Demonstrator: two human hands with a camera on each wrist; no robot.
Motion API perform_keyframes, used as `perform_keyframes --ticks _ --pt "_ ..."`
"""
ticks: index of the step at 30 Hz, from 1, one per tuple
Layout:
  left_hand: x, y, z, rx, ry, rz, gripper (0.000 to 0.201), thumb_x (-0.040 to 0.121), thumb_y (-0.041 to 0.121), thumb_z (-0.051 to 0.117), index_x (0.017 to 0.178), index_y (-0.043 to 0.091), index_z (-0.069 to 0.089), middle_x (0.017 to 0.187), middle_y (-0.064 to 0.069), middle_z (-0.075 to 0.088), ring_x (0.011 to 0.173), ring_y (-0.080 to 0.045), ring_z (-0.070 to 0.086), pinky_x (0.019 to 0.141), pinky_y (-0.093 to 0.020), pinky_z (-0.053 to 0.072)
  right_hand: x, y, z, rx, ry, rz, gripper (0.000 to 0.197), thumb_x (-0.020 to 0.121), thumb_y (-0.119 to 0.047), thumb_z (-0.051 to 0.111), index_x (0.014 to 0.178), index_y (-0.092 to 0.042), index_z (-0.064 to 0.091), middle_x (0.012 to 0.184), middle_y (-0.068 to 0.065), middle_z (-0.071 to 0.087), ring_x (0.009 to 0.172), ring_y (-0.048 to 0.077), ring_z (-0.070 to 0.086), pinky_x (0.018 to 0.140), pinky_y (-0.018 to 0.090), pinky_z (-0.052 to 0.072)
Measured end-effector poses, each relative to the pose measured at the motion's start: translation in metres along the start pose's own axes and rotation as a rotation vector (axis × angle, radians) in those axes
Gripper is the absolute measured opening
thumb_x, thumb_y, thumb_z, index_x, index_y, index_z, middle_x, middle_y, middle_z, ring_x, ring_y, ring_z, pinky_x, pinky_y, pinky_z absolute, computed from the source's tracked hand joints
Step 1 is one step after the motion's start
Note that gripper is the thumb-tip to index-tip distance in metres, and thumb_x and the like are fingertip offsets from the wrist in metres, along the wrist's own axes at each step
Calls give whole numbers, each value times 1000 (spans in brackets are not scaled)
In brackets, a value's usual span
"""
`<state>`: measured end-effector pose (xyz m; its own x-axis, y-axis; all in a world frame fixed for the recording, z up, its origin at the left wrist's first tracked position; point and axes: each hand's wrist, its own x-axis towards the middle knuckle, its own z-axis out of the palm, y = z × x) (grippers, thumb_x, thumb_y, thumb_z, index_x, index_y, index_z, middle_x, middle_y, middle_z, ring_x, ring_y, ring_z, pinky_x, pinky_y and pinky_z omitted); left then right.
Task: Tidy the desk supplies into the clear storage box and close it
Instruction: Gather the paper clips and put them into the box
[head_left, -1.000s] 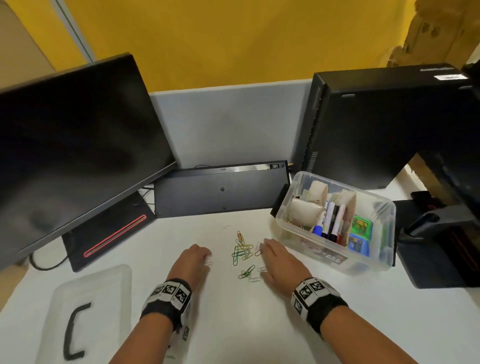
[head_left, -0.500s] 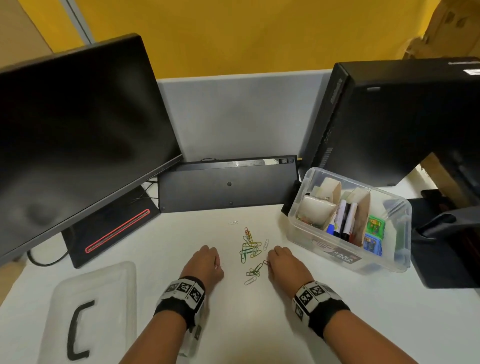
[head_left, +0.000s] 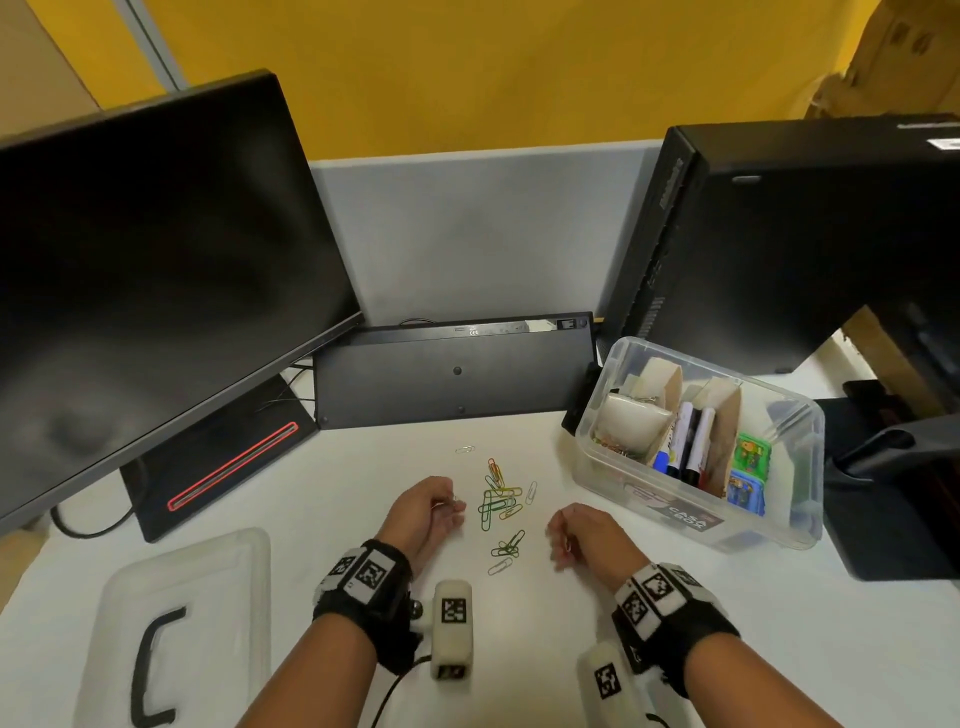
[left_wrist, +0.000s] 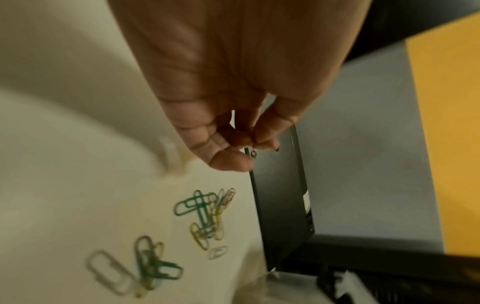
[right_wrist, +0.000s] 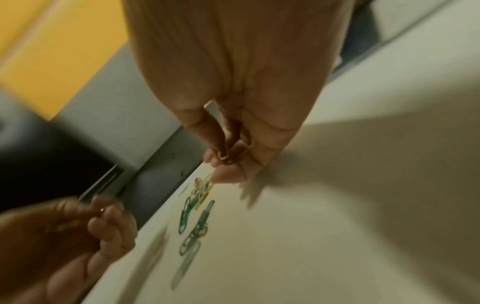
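Since a second ago, both hands have been lifted off the desk (head_left: 519, 649), each pinching a paper clip. The left hand (head_left: 426, 512) and right hand (head_left: 589, 535) are curled narrowly on theirs. Gathering is under way; next, the loose clips (head_left: 500, 506) are to be carried to the clear box (head_left: 800, 499) at two o'clock.

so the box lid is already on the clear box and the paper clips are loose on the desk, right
Not quite: the lid lies on the desk at the person's left, apart from the open clear box, as the head view shows. The paper clips are indeed loose on the desk.

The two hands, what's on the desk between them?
Loose coloured paper clips lie scattered on the white desk between the left hand and the right hand. The head view shows it best.
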<state>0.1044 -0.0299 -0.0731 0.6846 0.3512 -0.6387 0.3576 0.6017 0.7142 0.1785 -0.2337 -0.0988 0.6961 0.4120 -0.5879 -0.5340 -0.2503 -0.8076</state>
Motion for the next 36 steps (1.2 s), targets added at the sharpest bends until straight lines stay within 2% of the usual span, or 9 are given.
perform_keyframes --ticks 3,6,9,13,17,20,26,32,36 --pt "4 8 7 -266 -21 -21 19 80 -3 33 69 7 44 67 -8 43 63 -20 45 62 -28 40 -4 -1 -4 332 -62 92 23 84 -5 35 71 -2 52 61 14 50 49 25 47 49 31 38" --pt "14 22 17 -242 -16 -5 17 69 -2 28 65 11 38 61 -3 35 48 -13 34 45 -21 30 -5 -1 1 -98 -74 -61 24 87 -26 49 68 -11 49 57 6 50 49 19 45 51 32 37" --pt "37 34 22 299 76 141 31 86 -3 26 81 4 55 67 -5 43 47 -11 38 44 -21 31 -5 1 11 -819 -88 -258 21 97 -31 37 78 -23 41 69 -2 56 60 15 50 59 31 45" --pt "64 35 25 1237 49 382 25 94 8 32 107 11 53 100 -4 56 88 -21 51 78 -28 36 -8 -2 23 -1285 -192 -380 11 96 -20 37 105 -25 35 92 3 61 80 27 60 72 39 48" --pt "79 25 22 1497 9 396 23 93 11 40 114 19 47 110 -8 62 97 -25 58 84 -33 46 -11 -6 31 -1377 -273 -374 40 94 -41 49 124 -19 35 114 6 56 101 29 56 78 38 44" --pt "81 22 22 1533 42 391 25 93 15 50 118 15 46 110 -8 63 100 -26 59 86 -33 46 -11 -1 33 -1424 -249 -430 30 98 -36 42 119 -15 38 113 7 53 100 29 53 74 38 43" --pt "85 23 24 1560 119 390 11 92 21 55 96 12 59 102 -7 63 93 -24 59 81 -31 47 -11 2 40 -1482 -202 -428 27 101 -24 31 121 -9 42 118 9 51 103 27 51 69 32 31" --pt "83 21 24 1594 108 342 17 92 25 57 101 10 57 108 -7 51 97 -26 57 87 -33 48 -11 9 47 -1498 -117 -373 22 99 -13 32 117 -9 43 113 10 53 98 26 53 67 31 33" --pt "75 14 25 1649 93 384 17 93 19 53 106 8 55 107 -11 59 96 -26 60 86 -33 51 -12 11 50 -1435 -65 -308 23 96 -10 33 116 -8 44 112 9 53 99 26 54 68 30 33"
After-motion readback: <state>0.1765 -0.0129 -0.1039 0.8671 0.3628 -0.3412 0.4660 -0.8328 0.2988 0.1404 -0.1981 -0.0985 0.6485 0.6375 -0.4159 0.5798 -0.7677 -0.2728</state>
